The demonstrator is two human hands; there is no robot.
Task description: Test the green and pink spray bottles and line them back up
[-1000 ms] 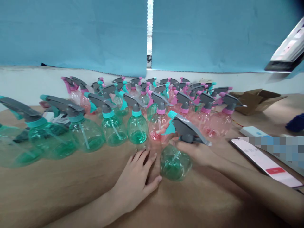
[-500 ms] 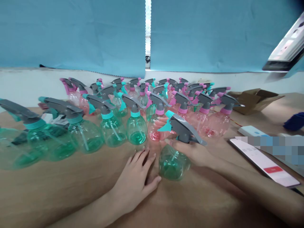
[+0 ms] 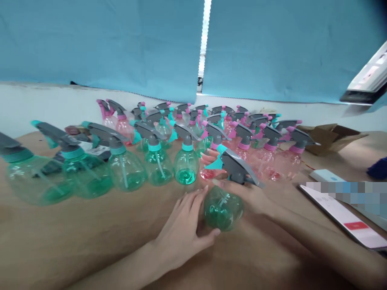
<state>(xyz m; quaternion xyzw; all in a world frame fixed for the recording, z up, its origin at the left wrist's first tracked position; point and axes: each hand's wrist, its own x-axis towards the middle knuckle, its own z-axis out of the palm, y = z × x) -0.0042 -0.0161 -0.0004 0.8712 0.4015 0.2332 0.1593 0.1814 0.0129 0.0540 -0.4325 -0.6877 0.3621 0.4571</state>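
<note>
A clear green spray bottle (image 3: 223, 209) with a grey head and teal trigger (image 3: 234, 165) is tilted over the brown table, its base toward me. My right hand (image 3: 244, 191) is closed round its neck just under the grey head. My left hand (image 3: 185, 227) lies beside the bottle's left side with fingers loosely curved, thumb and fingertips touching its body. Behind them stand several green spray bottles (image 3: 186, 165) and several pink spray bottles (image 3: 273, 161) in rows.
The brown table (image 3: 75, 233) runs to a white ledge below blue curtains (image 3: 121, 40). At the right lie a white phone-like device (image 3: 344, 217), a white box (image 3: 325, 175) and a crumpled brown paper bag (image 3: 329, 137). A tilted screen (image 3: 369, 76) hangs at top right.
My left hand has slid right from flat on the table until it touches the green bottle's side. The view has shifted, so everything sits further right. My right hand keeps its hold.
</note>
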